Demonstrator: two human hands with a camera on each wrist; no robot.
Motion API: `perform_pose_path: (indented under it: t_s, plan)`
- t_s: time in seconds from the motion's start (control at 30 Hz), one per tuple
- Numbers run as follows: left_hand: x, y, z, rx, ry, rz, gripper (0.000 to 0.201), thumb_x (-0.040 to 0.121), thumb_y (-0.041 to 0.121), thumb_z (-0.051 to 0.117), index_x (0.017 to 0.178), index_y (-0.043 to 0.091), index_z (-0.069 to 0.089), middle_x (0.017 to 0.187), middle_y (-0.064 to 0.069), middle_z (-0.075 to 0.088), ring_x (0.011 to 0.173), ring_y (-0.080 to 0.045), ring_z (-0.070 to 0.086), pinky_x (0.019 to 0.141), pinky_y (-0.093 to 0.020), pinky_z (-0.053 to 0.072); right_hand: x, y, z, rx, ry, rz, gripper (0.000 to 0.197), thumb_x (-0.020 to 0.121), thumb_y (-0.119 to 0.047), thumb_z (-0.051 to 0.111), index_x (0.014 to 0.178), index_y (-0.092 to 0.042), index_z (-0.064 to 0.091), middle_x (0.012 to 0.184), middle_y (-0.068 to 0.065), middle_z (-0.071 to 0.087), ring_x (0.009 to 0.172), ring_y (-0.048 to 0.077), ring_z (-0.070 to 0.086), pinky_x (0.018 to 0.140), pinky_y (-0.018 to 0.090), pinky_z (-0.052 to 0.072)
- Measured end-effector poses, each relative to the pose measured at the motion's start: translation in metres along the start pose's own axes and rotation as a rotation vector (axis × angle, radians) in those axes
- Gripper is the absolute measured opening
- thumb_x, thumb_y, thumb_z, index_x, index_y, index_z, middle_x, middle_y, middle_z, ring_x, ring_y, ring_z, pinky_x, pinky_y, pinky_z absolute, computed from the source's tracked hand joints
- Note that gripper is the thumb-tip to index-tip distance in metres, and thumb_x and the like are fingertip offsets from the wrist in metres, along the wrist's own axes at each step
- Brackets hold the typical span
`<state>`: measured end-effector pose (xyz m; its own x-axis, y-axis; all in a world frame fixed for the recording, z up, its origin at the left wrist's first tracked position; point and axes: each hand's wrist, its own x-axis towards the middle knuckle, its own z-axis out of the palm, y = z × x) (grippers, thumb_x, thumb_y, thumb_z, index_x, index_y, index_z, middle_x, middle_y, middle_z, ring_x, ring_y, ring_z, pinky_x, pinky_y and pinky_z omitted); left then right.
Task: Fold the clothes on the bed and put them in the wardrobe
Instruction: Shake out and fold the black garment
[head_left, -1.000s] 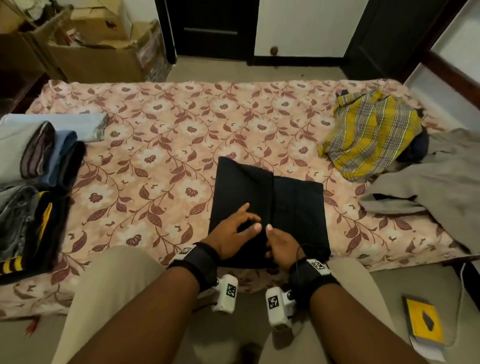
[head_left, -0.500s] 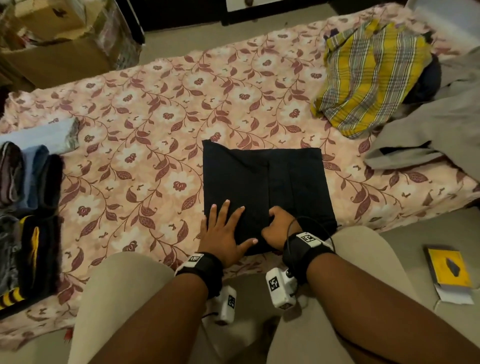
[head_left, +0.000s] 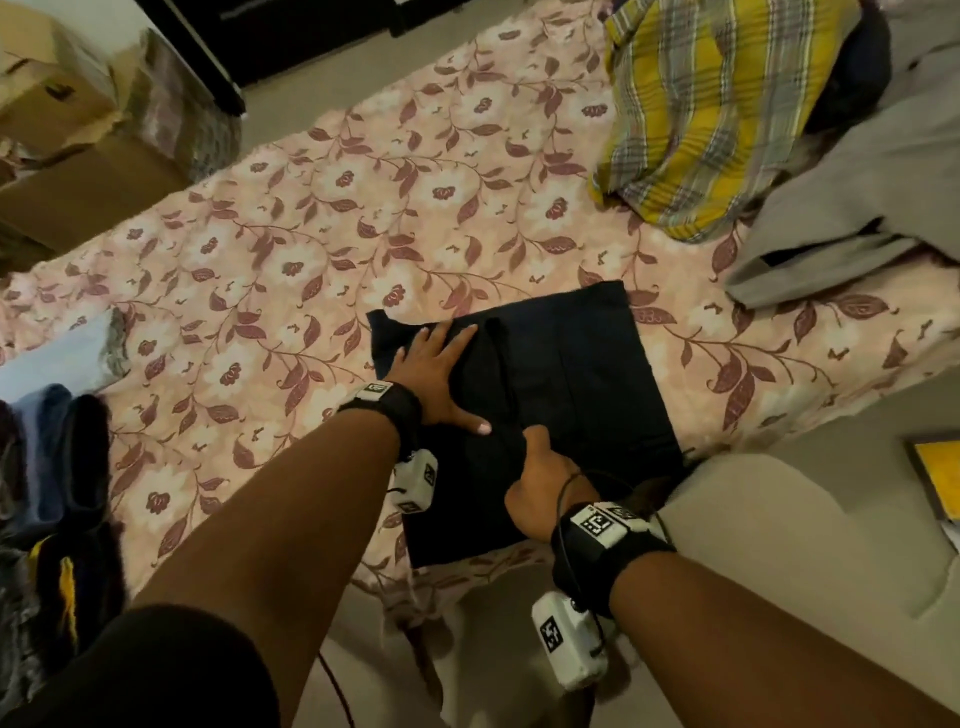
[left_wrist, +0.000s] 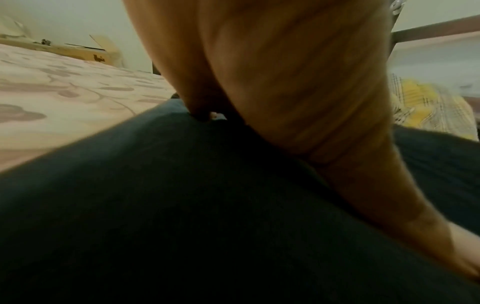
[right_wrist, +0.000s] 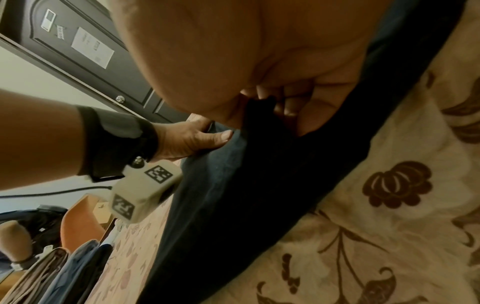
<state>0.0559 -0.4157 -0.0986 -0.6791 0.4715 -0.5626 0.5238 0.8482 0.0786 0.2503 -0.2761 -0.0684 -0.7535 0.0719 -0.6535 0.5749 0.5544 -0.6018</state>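
Left hand (head_left: 439, 371) flat on square black garment (head_left: 582, 374); right hand (head_left: 540, 480) pinches fold.

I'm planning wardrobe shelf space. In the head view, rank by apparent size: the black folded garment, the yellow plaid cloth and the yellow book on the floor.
1. black folded garment and yellow plaid cloth: they look alike in area, and the cloth is cut off by the frame's top edge, so I won't rank them.
2. yellow book: smallest, though cropped at the right edge.

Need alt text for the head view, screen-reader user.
Left hand lies flat on a folded black garment on a floral bed, while the right hand pinches a fold near its middle. Yellow plaid cloth and a grey garment lie unfolded at right; folded clothes sit stacked at left.
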Motion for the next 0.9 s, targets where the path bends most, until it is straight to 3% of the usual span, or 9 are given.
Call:
perform_pose_path:
  t_s: [0.1, 0.23, 0.3, 0.47, 0.57, 0.63, 0.73, 0.83, 0.9]
  plan:
    - [0.003, -0.001, -0.001, 0.015, -0.004, 0.006, 0.143, 0.06, 0.087, 0.074, 0.161, 0.043, -0.017, 0.172, 0.001, -0.02, 0.159, -0.032, -0.015, 0.125, -0.063, -0.002, -0.001, -0.003, 0.009, -0.158, 0.147, -0.118, 0.097, 0.085, -0.029, 0.062, 0.159, -0.028, -0.001, 0.148, 0.011, 0.034, 0.13, 0.036, 0.043, 0.106, 0.051, 0.041]
    - [-0.001, 0.0, 0.005, 0.151, 0.326, 0.431, 0.09, 0.092, 0.066, 0.042, 0.166, 0.033, 0.003, 0.175, -0.003, 0.0, 0.16, -0.032, 0.0, 0.127, -0.061, 0.008, -0.002, -0.005, 0.036, -0.483, 0.232, -0.241, 0.095, 0.09, -0.038, 0.052, 0.16, -0.016, -0.008, 0.165, 0.007, -0.012, 0.154, 0.03, -0.007, 0.119, 0.06, -0.006]
    - [0.005, 0.004, 0.01, 0.174, 0.242, 0.504, 0.078, 0.097, 0.062, 0.031, 0.165, 0.037, 0.002, 0.175, 0.003, -0.004, 0.16, -0.028, -0.004, 0.127, -0.055, 0.004, 0.005, 0.008, 0.049, -0.531, 0.197, -0.205, 0.091, 0.098, -0.042, 0.045, 0.159, -0.013, -0.015, 0.166, 0.006, -0.024, 0.154, 0.028, -0.02, 0.118, 0.059, -0.015]
    - [0.024, 0.009, 0.008, 0.15, 0.078, 0.418, 0.089, 0.086, 0.079, 0.026, 0.16, 0.045, -0.01, 0.173, 0.006, -0.014, 0.159, -0.029, -0.013, 0.127, -0.059, -0.005, 0.014, 0.027, 0.049, -0.519, 0.17, -0.232, 0.089, 0.1, -0.049, 0.039, 0.158, -0.017, -0.021, 0.165, 0.002, -0.028, 0.153, 0.023, -0.022, 0.117, 0.055, -0.018]
    - [0.015, 0.024, 0.007, 0.137, 0.065, 0.29, 0.101, 0.085, 0.077, 0.045, 0.16, 0.047, -0.015, 0.172, 0.007, -0.02, 0.157, -0.035, -0.019, 0.124, -0.065, -0.006, 0.019, 0.034, 0.055, -0.533, 0.184, -0.245, 0.09, 0.093, -0.049, 0.045, 0.162, -0.015, -0.001, 0.17, 0.005, -0.008, 0.156, 0.024, -0.007, 0.116, 0.053, -0.018]
    - [-0.002, 0.037, 0.01, 0.058, 0.145, 0.158, 0.108, 0.086, 0.066, 0.062, 0.161, 0.047, -0.014, 0.172, 0.006, -0.021, 0.157, -0.036, -0.021, 0.124, -0.068, -0.007, 0.019, 0.035, 0.057, -0.54, 0.223, -0.23, 0.091, 0.088, -0.052, 0.046, 0.163, -0.015, 0.009, 0.171, 0.006, 0.0, 0.156, 0.023, -0.003, 0.114, 0.053, -0.021]
    - [-0.042, 0.058, 0.026, -0.206, 0.363, -0.073, 0.111, 0.085, 0.062, 0.069, 0.163, 0.044, -0.008, 0.172, 0.003, -0.023, 0.157, -0.034, -0.02, 0.122, -0.064, -0.008, 0.025, 0.034, 0.054, -0.52, 0.121, -0.217, 0.087, 0.098, -0.052, 0.035, 0.159, -0.022, -0.02, 0.161, -0.007, -0.035, 0.15, 0.019, -0.029, 0.108, 0.051, -0.032]
    - [-0.09, 0.072, 0.043, -0.43, 0.512, -0.294, 0.112, 0.078, 0.071, 0.066, 0.164, 0.043, 0.001, 0.173, -0.001, -0.017, 0.158, -0.033, -0.009, 0.124, -0.062, 0.006, 0.019, 0.025, 0.04, -0.427, 0.109, -0.237, 0.094, 0.093, -0.051, 0.043, 0.16, -0.025, -0.018, 0.162, -0.011, -0.031, 0.154, 0.019, -0.021, 0.119, 0.051, -0.016]
    - [-0.112, 0.067, 0.058, -0.574, 0.488, -0.443, 0.11, 0.079, 0.065, 0.073, 0.164, 0.037, 0.01, 0.172, -0.007, -0.005, 0.157, -0.032, 0.006, 0.124, -0.053, 0.02, 0.009, 0.024, 0.029, -0.39, 0.113, -0.258, 0.096, 0.09, -0.05, 0.048, 0.161, -0.023, -0.011, 0.168, -0.006, -0.018, 0.156, 0.018, -0.013, 0.122, 0.049, -0.006]
